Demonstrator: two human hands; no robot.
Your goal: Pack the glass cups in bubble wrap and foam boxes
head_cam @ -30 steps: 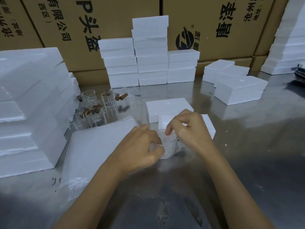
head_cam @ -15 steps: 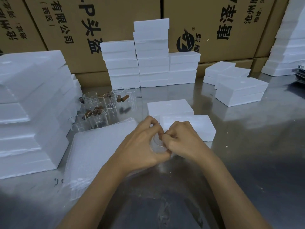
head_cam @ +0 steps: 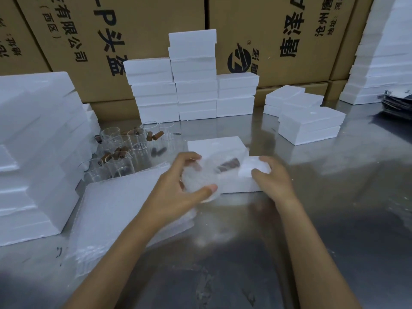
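My left hand [head_cam: 178, 188] grips a glass cup wrapped in bubble wrap [head_cam: 199, 176], thumb below and fingers over its top; a brown cork shows through the wrap. My right hand [head_cam: 273, 181] holds the right end of a white foam box [head_cam: 249, 172] lying on the metal table just right of the bundle. A second foam piece [head_cam: 216, 146] lies right behind it. Several bare glass cups [head_cam: 124, 148] with brown corks stand to the left rear. A stack of bubble wrap sheets [head_cam: 120, 208] lies under my left forearm.
Tall foam box stacks [head_cam: 35, 152] fill the left edge, and more stacks [head_cam: 191, 85] stand at the back against cardboard cartons [head_cam: 278, 30]. Low foam boxes [head_cam: 310, 126] sit at right rear. The steel table [head_cam: 334, 208] shows bare metal at right and near me.
Both hands were together folding the wrap around the cup. Now my left hand alone carries the wrapped cup, and my right hand has moved right onto the foam box.
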